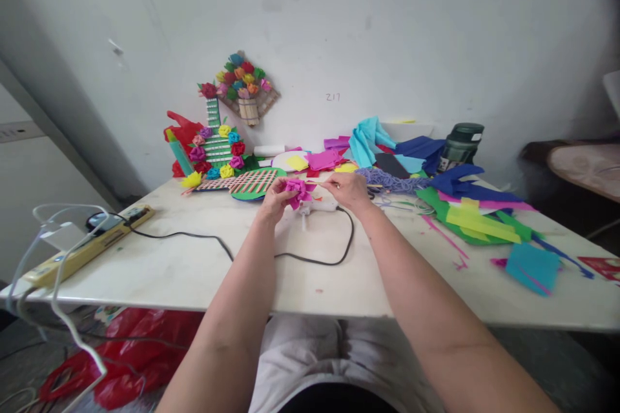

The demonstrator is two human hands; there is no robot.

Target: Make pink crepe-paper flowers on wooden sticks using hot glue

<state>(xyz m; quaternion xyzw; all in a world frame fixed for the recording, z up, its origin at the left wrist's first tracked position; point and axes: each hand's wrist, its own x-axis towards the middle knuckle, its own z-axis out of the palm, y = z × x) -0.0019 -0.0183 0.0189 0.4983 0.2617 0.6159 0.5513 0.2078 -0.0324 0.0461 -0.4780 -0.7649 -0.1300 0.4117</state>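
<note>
Over the middle of the table, my left hand (pixel 275 199) pinches a bright pink crepe-paper flower (pixel 299 192). My right hand (pixel 347 190) grips a thin wooden stick (pixel 372 186), whose near end points left at the flower's petals. Whether the stick's tip touches the petals I cannot tell. Just below the flower lies a white hot glue gun (pixel 320 205) with a black cord, partly hidden by the hands. Behind my left hand rests a green board with crossed sticks (pixel 256 182), part of a guitar-shaped piece with paper flowers.
A yellow power strip (pixel 87 248) with plugs and cords lies on the left. Coloured paper scraps (pixel 479 219) and purple yarn (pixel 394 181) spread over the right side. A dark green bottle (pixel 461 147) stands at the back right. A flower plaque (pixel 247 87) hangs on the wall.
</note>
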